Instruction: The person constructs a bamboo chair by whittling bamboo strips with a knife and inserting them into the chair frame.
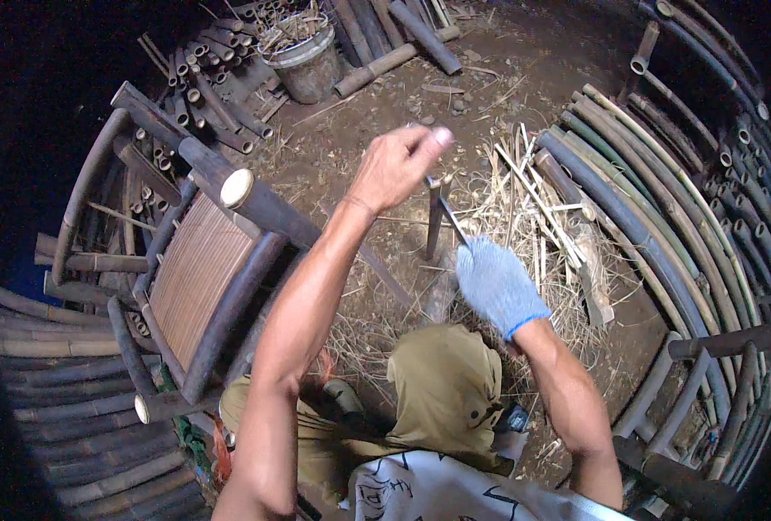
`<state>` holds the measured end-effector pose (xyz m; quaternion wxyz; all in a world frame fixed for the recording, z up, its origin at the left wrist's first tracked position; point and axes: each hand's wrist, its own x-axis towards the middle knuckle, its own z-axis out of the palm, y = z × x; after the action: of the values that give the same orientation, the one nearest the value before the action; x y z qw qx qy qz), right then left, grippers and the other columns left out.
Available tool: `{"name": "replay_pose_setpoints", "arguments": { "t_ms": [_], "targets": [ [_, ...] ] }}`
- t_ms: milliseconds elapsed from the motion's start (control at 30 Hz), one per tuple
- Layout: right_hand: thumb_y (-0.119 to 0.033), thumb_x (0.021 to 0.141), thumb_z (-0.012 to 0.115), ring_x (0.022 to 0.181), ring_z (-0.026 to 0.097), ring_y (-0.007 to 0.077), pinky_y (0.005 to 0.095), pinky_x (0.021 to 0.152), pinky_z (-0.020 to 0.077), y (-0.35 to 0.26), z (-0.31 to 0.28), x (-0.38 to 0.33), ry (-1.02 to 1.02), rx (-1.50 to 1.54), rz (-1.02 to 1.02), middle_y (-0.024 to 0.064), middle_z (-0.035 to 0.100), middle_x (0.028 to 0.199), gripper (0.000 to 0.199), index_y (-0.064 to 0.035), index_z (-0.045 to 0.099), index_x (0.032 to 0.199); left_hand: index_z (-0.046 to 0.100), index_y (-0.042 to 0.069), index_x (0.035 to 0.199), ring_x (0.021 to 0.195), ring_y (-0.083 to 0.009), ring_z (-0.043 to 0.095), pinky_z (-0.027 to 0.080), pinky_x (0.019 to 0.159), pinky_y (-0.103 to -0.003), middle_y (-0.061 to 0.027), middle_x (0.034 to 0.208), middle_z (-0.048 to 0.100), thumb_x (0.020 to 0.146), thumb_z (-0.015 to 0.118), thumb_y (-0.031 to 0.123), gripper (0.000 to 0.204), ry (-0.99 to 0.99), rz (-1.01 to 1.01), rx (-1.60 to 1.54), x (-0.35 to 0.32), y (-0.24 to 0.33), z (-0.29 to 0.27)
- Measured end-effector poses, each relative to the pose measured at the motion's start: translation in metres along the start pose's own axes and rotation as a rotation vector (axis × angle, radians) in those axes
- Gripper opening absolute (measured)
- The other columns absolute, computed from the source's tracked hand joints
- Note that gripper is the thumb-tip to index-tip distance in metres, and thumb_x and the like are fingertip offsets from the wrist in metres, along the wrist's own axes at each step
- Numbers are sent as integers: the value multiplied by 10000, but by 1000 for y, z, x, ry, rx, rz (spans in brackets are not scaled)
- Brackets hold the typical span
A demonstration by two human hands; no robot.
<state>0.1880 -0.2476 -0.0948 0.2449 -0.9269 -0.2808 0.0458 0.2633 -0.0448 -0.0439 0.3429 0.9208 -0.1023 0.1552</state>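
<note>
My right hand (500,286), in a grey-blue knitted glove with a blue cuff, is closed around what looks like a narrow-bladed knife (454,219). Its dark, thin blade slants up toward my left hand (400,165). That hand is bare, with curled fingers and the thumb along the top; whatever it grips is too hidden to make out. Just below it, beside the blade, a dark upright stake (435,227) rises from the ground. Between my forearms lies a long flat strip (383,276), slanting toward my knees.
Pale shavings (524,208) litter the ground ahead. Bamboo poles (655,191) are stacked at right. On the left stands a bamboo seat (198,278) with a slatted panel. A bucket of scraps (307,74) and cut bamboo tubes (216,52) are at the back. Dark bamboo slats (99,434) extend lower left.
</note>
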Motion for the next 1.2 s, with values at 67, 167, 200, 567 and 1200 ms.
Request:
{"name": "replay_pose_setpoints", "arguments": {
  "t_ms": [67, 167, 200, 567, 1200],
  "targets": [
    [-128, 902, 490, 765, 671, 406, 514, 697, 537, 15, -2, 12, -1, -1, 38, 256, 653, 810, 221, 21, 649, 861, 733, 27, 945, 787, -224, 676, 532, 734, -348, -127, 897, 697, 915, 664, 363, 344, -137, -11, 64, -12, 22, 7],
    [-141, 907, 489, 770, 674, 411, 503, 688, 544, -6, -13, 18, 42, -50, 25, 252, 663, 833, 236, 15, 663, 875, 734, 43, 869, 692, -214, 663, 522, 634, -330, -99, 794, 669, 841, 744, 295, 254, 203, 54, 148, -25, 5, 20],
    [-144, 907, 488, 770, 675, 410, 501, 685, 546, -9, -12, 17, 89, -37, 68, 249, 665, 833, 240, 15, 665, 874, 731, 46, 856, 686, -214, 661, 518, 622, -328, -96, 781, 661, 837, 745, 284, 239, 275, 54, 150, -25, 6, 26],
    [-154, 905, 482, 865, 681, 442, 529, 768, 542, 26, 57, 8, -303, -28, 161, 281, 684, 917, 286, 58, 652, 992, 673, 54, 820, 624, -263, 599, 471, 577, -375, -100, 734, 598, 861, 711, 185, 143, 485, 106, 29, -26, -16, 31],
    [-253, 885, 493, 970, 651, 451, 506, 861, 517, 53, 115, -16, -436, 97, 365, 270, 678, 997, 344, -8, 714, 981, 728, 40, 833, 602, -202, 601, 498, 604, -307, -62, 667, 602, 834, 754, 197, 159, 686, 370, 268, -12, -24, 1]
  ]
}}
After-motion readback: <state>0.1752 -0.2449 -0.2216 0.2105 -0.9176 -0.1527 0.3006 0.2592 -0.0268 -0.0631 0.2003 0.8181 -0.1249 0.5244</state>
